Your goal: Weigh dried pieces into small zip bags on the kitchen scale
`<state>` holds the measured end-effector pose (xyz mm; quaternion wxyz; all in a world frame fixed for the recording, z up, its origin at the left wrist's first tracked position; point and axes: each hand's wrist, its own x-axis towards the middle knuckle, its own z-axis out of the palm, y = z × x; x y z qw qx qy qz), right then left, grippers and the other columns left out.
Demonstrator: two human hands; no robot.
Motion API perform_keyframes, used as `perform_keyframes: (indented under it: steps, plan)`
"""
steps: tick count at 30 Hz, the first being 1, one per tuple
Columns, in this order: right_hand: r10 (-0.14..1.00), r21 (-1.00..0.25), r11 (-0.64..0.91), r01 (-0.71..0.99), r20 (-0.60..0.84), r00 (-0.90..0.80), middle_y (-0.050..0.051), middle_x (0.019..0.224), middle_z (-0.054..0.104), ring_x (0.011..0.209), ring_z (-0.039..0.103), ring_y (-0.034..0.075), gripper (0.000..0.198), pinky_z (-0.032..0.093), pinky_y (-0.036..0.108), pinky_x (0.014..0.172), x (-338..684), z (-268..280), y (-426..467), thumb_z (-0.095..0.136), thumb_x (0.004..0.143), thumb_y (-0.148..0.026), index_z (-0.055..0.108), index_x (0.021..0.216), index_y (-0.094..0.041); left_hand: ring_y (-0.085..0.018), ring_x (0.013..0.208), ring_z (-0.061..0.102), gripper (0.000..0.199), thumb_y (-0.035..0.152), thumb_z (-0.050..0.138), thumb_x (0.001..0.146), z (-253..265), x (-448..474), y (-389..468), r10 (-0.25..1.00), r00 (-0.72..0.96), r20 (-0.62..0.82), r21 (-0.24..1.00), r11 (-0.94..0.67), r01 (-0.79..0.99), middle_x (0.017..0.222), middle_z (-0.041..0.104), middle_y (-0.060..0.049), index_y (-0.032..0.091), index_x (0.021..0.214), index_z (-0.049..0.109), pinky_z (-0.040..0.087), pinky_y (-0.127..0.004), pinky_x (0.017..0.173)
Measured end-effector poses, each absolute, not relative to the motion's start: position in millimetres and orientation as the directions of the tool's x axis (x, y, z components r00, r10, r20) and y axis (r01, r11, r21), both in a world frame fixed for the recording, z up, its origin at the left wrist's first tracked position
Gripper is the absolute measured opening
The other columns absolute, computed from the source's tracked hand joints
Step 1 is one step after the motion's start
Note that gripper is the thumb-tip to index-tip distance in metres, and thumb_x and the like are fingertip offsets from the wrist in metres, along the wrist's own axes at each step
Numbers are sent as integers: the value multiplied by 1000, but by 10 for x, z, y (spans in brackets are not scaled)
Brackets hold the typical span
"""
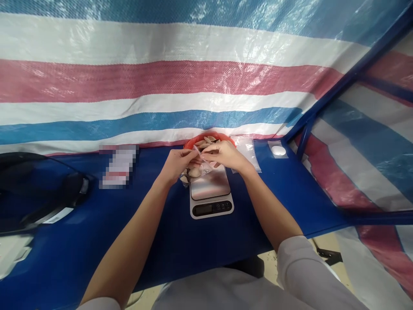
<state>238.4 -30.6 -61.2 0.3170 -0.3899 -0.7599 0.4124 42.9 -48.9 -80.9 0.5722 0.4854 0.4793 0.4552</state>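
- Left hand (176, 165) and right hand (224, 156) met above the digital scale (210, 191) on the blue surface (155, 224).
- Fingers of both hands pinched the mouth of a small clear bag (193, 172) holding pale pieces.
- Red bowl (209, 140) of similar pieces stood just behind the scale.

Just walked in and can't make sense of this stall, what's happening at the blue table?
A person holds a small clear bag of pale, shell-like pieces in both hands, the left hand gripping its side and the right hand pinching its top edge. The bag hangs just over a kitchen scale. Behind it sits a red bowl of similar pieces, with spare clear bags alongside.
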Motion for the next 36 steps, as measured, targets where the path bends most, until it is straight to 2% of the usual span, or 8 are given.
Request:
perform_keyframes:
  steps: [4, 9, 15, 18, 23, 28, 31, 36]
  plan:
    - [838, -752, 466, 466, 207, -505, -2, 65, 69, 59, 61, 12, 16, 54, 25, 55, 2347, -543, -341, 70, 87, -29, 81, 77, -23, -25, 69, 74, 21, 35, 82, 74, -807, 472, -510, 991, 74, -116, 992, 119, -43, 67, 74, -7, 14, 71, 80, 63, -37, 72]
    - [854, -660, 469, 587, 171, -491, 1, 69, 70, 70, 62, 14, 22, 49, 27, 66, 2315, -433, -407, 65, 89, -19, 79, 72, -19, -22, 71, 74, 24, 38, 84, 71, -791, 487, -528, 990, 64, -123, 992, 123, -5, 73, 77, -6, 14, 73, 80, 64, -34, 75]
    - [867, -726, 423, 543, 151, -474, 0, 73, 72, 65, 63, 12, 23, 52, 27, 65, 2331, -500, -369, 63, 87, -19, 77, 69, -19, -19, 67, 71, 36, 43, 89, 60, -773, 460, -529, 987, 88, -132, 991, 132, 8, 72, 76, -6, 12, 75, 78, 62, -32, 73]
    - [879, -804, 372, 464, 145, -454, 0, 72, 71, 65, 64, 13, 23, 54, 26, 62, 2343, -576, -328, 64, 83, -21, 73, 63, -18, -17, 65, 69, 34, 42, 88, 60, -764, 447, -526, 985, 112, -133, 991, 131, 26, 70, 75, -6, 13, 72, 77, 60, -30, 70]
    - [894, -895, 271, 354, 99, -436, 1, 74, 71, 68, 67, 15, 18, 56, 25, 53, 2345, -668, -282, 68, 79, -27, 74, 65, -18, -15, 61, 66, 28, 40, 84, 63, -749, 429, -521, 986, 131, -106, 991, 93, 101, 67, 73, -5, 14, 70, 75, 56, -27, 65]
    - [944, -890, 241, 387, 124, -305, 1, 66, 72, 57, 67, 15, 14, 57, 26, 54, 2445, -710, -231, 66, 78, -24, 77, 71, -18, -15, 56, 62, 31, 45, 78, 67, -707, 306, -521, 992, 113, -60, 959, 26, 283, 62, 70, -3, 15, 69, 73, 49, -26, 57]
    - [943, -865, 269, 424, 147, -297, -1, 68, 74, 54, 68, 15, 15, 57, 27, 55, 2494, -675, -236, 65, 79, -21, 79, 75, -20, -14, 55, 58, 28, 44, 73, 70, -652, 205, -522, 993, 118, 8, 890, -60, 452, 58, 68, -2, 16, 65, 70, 43, -25, 55]
    - [904, -785, 397, 474, 248, -347, -2, 74, 76, 72, 72, 17, 17, 60, 31, 76, 2413, -557, -334, 66, 80, -18, 81, 75, -24, -15, 58, 58, 31, 46, 69, 75, -579, 203, -557, 994, 87, 65, 809, -104, 578, 61, 68, -2, 17, 63, 67, 42, -26, 56]
